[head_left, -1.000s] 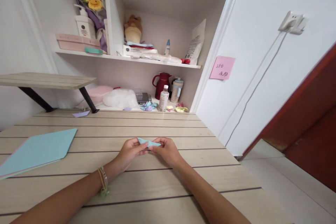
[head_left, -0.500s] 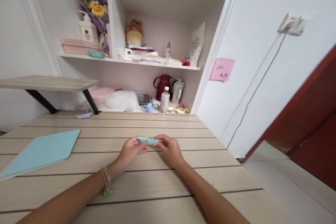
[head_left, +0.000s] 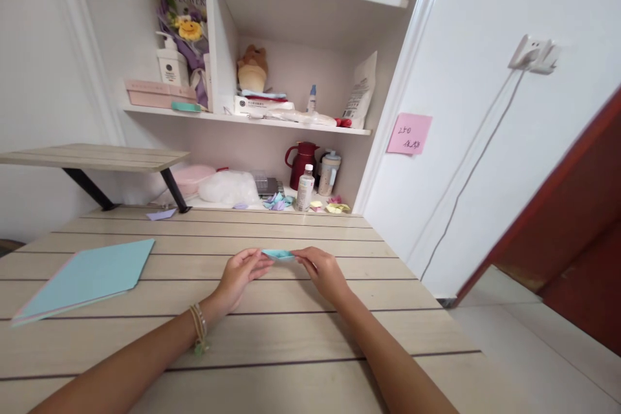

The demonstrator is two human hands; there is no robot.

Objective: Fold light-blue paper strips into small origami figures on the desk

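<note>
A small folded piece of light blue paper (head_left: 278, 254) is held up between my two hands, above the middle of the wooden table (head_left: 291, 336). Its left end is pinched by my left hand (head_left: 241, 276), thumb against fingers. On the other side, my right hand (head_left: 322, 272) grips the right end between thumb and fingertips. The paper looks narrow and pointed, and its exact folds are too small to make out. To the left on the table lies a stack of square paper sheets (head_left: 92, 275), light blue on top with a pink edge beneath.
Behind the table, a shelf holds folded paper pieces (head_left: 277, 201), a bottle (head_left: 305, 189), a red jug (head_left: 303, 165) and a cup (head_left: 330, 173). A small raised stand (head_left: 97, 156) with black legs is at the back left. A purple paper piece (head_left: 161, 214) lies beside it.
My hands have drawn slightly apart, and more of the blue paper's middle shows between them. The whole view has shifted a little with my head.
</note>
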